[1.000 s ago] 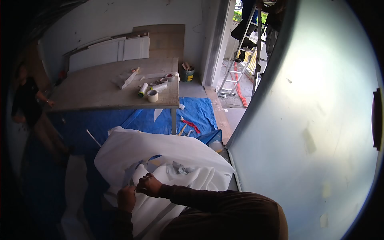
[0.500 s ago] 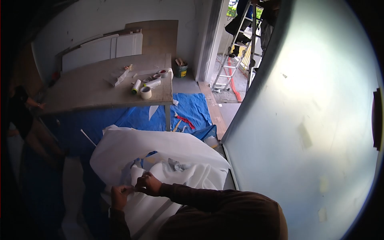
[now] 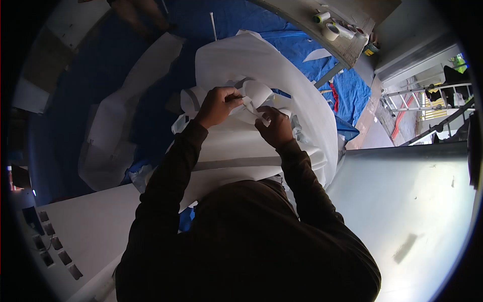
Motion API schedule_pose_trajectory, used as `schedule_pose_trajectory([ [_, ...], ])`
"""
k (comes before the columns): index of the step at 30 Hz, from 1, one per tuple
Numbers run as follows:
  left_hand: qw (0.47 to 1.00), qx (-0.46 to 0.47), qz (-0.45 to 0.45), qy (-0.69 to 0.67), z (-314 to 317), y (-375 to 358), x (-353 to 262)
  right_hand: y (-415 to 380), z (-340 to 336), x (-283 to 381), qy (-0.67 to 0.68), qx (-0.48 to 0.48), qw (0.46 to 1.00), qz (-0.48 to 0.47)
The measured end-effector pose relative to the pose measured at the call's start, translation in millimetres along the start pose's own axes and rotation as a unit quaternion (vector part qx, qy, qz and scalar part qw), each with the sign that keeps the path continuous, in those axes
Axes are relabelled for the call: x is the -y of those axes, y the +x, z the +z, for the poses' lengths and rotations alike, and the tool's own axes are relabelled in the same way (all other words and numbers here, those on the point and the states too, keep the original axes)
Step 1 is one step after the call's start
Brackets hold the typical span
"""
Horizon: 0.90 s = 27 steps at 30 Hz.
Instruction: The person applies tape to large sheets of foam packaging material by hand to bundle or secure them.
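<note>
A narrow white strip (image 3: 250, 106) stretches between my two hands, and I cannot tell whether it is tape or torn sheet. My left hand (image 3: 220, 106) is closed, thumb and fingers pinching the strip's upper left end. At its lower right end, my right hand (image 3: 276, 127) pinches it too. Both hands are over a large heap of white sheeting (image 3: 269, 63), bunched and folded in front of my body. A curled white piece (image 3: 257, 91) rises just behind the strip.
A blue tarp (image 3: 274, 17) covers the floor, with a long white sheet (image 3: 113, 118) lying on it. Tape rolls (image 3: 330, 31) sit on a table (image 3: 347, 50). To the right are a large pale panel (image 3: 407, 201) and a ladder (image 3: 402, 103). Another person's legs (image 3: 136, 15) show at top left.
My view has turned and tilted down. My hands, close together before, are now farther apart with the white strip drawn between them.
</note>
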<state>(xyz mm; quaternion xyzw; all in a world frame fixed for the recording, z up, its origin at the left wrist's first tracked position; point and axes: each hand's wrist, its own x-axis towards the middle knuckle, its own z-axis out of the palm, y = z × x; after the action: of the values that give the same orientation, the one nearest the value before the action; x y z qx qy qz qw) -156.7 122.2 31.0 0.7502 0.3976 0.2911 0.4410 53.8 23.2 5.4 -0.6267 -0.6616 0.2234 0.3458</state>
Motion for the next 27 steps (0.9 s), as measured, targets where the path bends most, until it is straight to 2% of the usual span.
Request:
schedule_pose_trajectory([
  [3, 0.999, -0.015, 0.03, 0.026, 1.6, -0.9, -5.3, 6.9, 5.8, 7.7, -0.015, -0.018, 1.0, 0.001],
  [5, 0.999, -0.023, 0.013, 0.029, 1.2, -3.7, -9.6, 13.2, 10.4, 18.0, -0.119, -0.013, 0.993, -0.008],
  [6, 0.999, -0.025, 0.001, 0.034, -0.9, -8.6, -13.8, 18.4, 14.0, 19.6, -0.128, -0.019, 0.991, -0.031],
  [8, 0.998, -0.029, 0.037, 0.033, 11.7, -10.2, -17.5, 21.9, 29.0, 14.4, -0.161, -0.034, 0.986, -0.028],
  [9, 0.996, -0.045, 0.063, 0.034, 20.3, -12.6, -21.9, 21.1, 31.9, 9.6, -0.147, -0.036, 0.988, -0.029],
  [10, 0.997, -0.048, 0.051, 0.029, 27.9, -15.5, -23.6, 18.8, 31.4, 7.8, -0.116, -0.026, 0.993, 0.011],
  [11, 0.993, -0.057, 0.067, 0.077, 34.5, -17.1, -21.3, 16.4, 30.7, 4.0, -0.1, -0.029, 0.994, 0.026],
  [13, 0.992, -0.077, 0.066, 0.078, 52.4, -23.6, -17.8, 7.9, 17.6, -0.9, -0.074, -0.011, 0.997, -0.022],
  [15, 0.994, 0.009, 0.039, 0.1, 53.5, -26.4, -24.5, 5.4, 17.7, -13.4, -0.113, 0.03, 0.992, -0.044],
  [16, 0.994, 0.004, 0.044, 0.105, 46.9, -30.0, -28.3, 4.9, 17.8, -16.2, -0.114, 0.043, 0.992, -0.035],
  [18, 0.961, 0.026, 0.096, 0.257, 28.0, -41.8, -40.2, 0.1, 10.6, -20.1, -0.116, 0.054, 0.992, -0.023],
  [19, 0.949, 0.055, 0.023, 0.309, 9.7, -47.3, -40.5, -6.0, 4.9, -23.1, -0.092, 0.026, 0.995, -0.01],
  [20, 0.942, -0.016, 0.033, 0.333, -3.2, -60.9, -23.3, -13.5, -0.2, -26.6, -0.068, -0.002, 0.998, 0.005],
  [21, 0.957, -0.049, -0.008, 0.285, -19.7, -70.7, -11.8, -19.2, -4.0, -39.0, -0.053, -0.055, 0.997, 0.011],
  [22, 0.966, -0.076, -0.051, 0.24, -37.9, -85.0, 1.9, -31.5, -7.9, -40.4, -0.027, -0.079, 0.994, 0.072],
  [23, 0.971, -0.109, -0.037, 0.208, -45.6, -99.2, 25.2, -39.2, -19.6, -45.5, -0.005, -0.104, 0.986, 0.128],
  [24, 0.974, -0.141, -0.023, 0.175, -55.2, -117.8, 54.5, -46.3, -28.9, -56.2, 0.004, -0.123, 0.984, 0.131],
  [26, 0.972, -0.119, -0.13, 0.158, -78.9, -155.5, 146.3, -61.8, -42.5, -79.6, 0.019, -0.156, 0.977, 0.147],
  [27, 0.963, -0.115, -0.066, 0.235, -86.6, -183.9, 215.9, -69.8, -48.8, -88.3, 0.025, -0.168, 0.972, 0.161],
])
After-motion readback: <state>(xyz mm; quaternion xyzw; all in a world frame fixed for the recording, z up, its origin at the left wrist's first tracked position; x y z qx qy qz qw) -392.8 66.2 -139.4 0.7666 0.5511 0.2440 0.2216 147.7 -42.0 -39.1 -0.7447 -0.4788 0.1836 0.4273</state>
